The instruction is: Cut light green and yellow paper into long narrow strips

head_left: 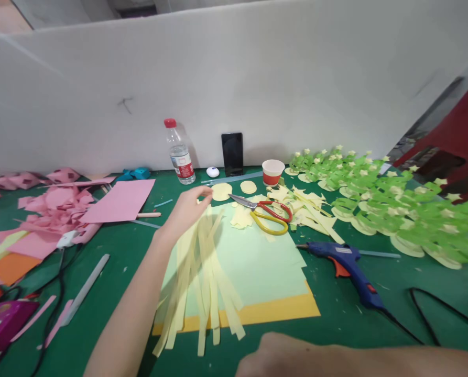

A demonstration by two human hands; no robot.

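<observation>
My left hand [188, 208] reaches over the top of a bundle of pale yellow paper strips [208, 272]. Its thumb and forefinger come together at the left edge of a pale yellow paper circle [222, 192]. A smaller circle [248, 187] lies to the right. Scissors [259, 205] with one red and one yellow handle rest just beyond, blades toward the larger circle. Beneath the strips is a stack of pale green and yellow sheets [257, 267]. My right hand [267, 356] is at the bottom edge, near the stack's front, its fingers mostly hidden.
A blue glue gun [346, 262] lies right of the sheets, its cord trailing forward. Yellow scraps [304, 207], a paper cup [272, 173], a phone [232, 153] and a bottle [180, 154] stand or lie behind. Green paper plants [406, 204] fill the right; pink paper [121, 200] lies left.
</observation>
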